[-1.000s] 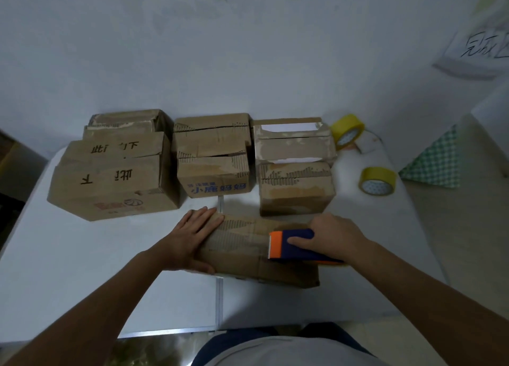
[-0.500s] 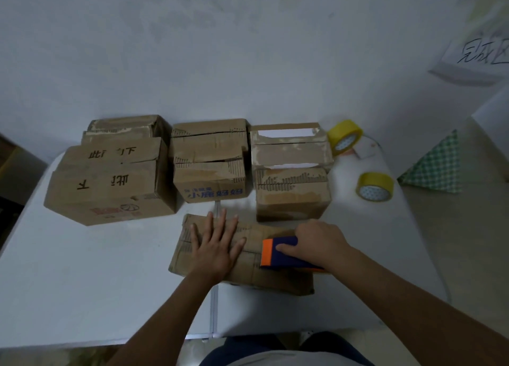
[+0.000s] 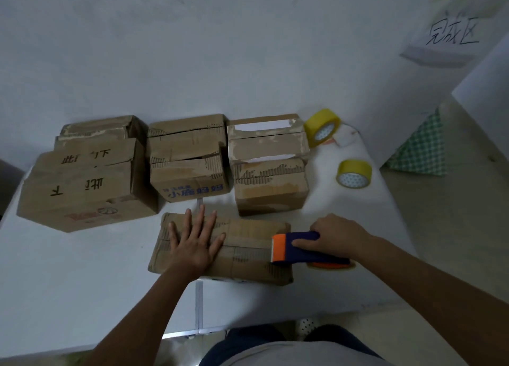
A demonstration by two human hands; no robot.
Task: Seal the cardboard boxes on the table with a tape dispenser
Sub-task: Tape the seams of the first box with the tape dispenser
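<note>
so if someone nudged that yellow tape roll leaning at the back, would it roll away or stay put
The back tape roll stands tilted on its edge near the boxes, so a nudge would likely make it roll or topple flat. It looks rigid, probably light. The nearer tape roll lies almost flat on the table, so it would probably slide instead.

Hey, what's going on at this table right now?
A person is taping a cardboard box shut at the table's near edge. The left hand presses flat on the box's left half, while the right hand grips a blue and orange tape dispenser at the box's right end. Other boxes wait behind, with two yellow tape rolls at the right.
</note>
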